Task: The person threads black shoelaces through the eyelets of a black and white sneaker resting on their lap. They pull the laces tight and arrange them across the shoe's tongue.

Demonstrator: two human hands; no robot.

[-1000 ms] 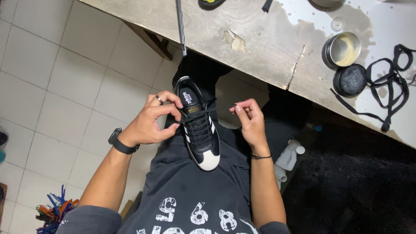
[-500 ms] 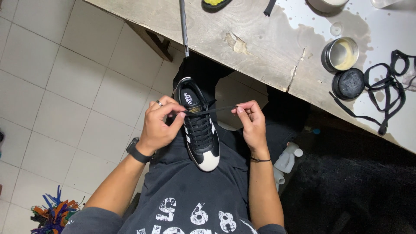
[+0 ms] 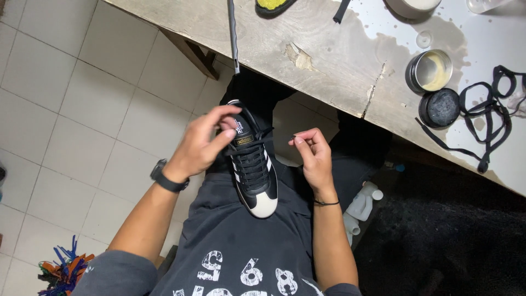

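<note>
Left hand lifted over the shoe tongue, hiding its grip, right hand pinching lace end.

Containers: 1 open round metal tin and 1 round black lid on the table; 1 gold tongue label on the shoe.

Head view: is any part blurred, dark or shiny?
Head view: the left hand is slightly motion-blurred, while the black shoe and right hand look sharp; the wet tabletop shines at upper right; the floor under it at lower right is nearly black.
</note>
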